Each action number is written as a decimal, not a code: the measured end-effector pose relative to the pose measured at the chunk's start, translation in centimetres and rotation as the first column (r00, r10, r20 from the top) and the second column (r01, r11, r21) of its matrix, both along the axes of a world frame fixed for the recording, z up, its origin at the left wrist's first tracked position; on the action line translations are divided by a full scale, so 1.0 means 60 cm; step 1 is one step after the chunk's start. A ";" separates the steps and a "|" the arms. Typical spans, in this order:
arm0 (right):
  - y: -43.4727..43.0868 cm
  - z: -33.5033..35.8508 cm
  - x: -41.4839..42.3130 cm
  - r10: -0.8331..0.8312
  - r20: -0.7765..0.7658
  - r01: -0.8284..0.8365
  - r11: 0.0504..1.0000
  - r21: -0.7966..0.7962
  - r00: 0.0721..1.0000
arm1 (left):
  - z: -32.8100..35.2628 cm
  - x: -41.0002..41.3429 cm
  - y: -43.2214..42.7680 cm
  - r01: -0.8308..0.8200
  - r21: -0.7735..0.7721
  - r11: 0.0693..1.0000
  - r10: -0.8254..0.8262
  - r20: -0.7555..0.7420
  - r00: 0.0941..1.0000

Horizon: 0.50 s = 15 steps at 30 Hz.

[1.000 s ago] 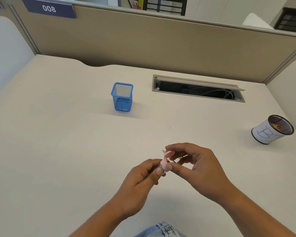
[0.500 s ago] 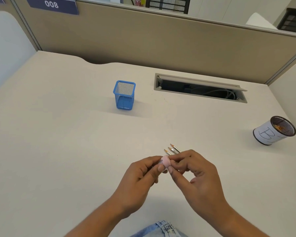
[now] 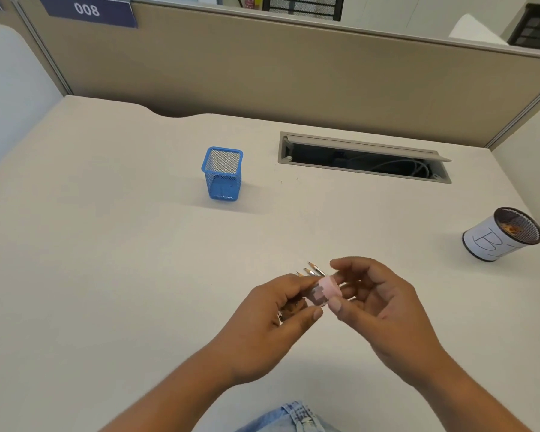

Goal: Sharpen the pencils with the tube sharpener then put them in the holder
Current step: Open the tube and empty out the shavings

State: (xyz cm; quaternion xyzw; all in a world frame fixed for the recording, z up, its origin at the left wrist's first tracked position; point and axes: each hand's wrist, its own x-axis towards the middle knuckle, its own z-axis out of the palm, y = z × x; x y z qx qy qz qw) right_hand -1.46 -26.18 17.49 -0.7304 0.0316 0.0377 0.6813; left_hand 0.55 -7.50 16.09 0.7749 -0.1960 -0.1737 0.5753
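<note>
Judging the small clear plastic tube sharpener with pink cap [image 3: 323, 291], lower centre of frame, as light, rigid, slick: left grip [image 3: 275, 316] clasps its barrel, right grip [image 3: 378, 304] pinches the cap, so a firm two-ended hold suits.

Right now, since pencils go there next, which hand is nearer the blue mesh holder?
Left. The left hand is below the blue mesh holder in view, slightly right; the right hand is farther right.

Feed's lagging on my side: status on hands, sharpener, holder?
Left hand grips tube sharpener body; right hand pinches its pink cap. Three pencil tips show behind the hands. Blue holder upright, no pencils sticking out, nothing lying between.
</note>
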 end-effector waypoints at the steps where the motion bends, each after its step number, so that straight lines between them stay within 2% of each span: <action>1: -0.004 0.003 0.000 0.008 0.010 -0.007 0.999 -0.034 1.000 | 0.003 0.000 -0.005 -0.008 0.031 0.999 0.007 0.030 1.000; 6: -0.018 0.018 -0.002 0.008 0.073 0.005 0.985 -0.171 0.997 | 0.017 -0.008 -0.040 -0.026 0.136 0.990 0.006 0.143 0.990; 11: -0.029 0.015 -0.012 -0.046 0.341 0.197 0.884 -0.424 0.939 | 0.024 -0.016 -0.080 -0.073 0.334 0.940 -0.032 0.298 0.954; 15: -0.038 0.005 -0.020 -0.030 0.445 0.256 0.852 -0.456 0.895 | 0.025 -0.020 -0.120 -0.178 0.461 0.869 0.000 0.359 0.933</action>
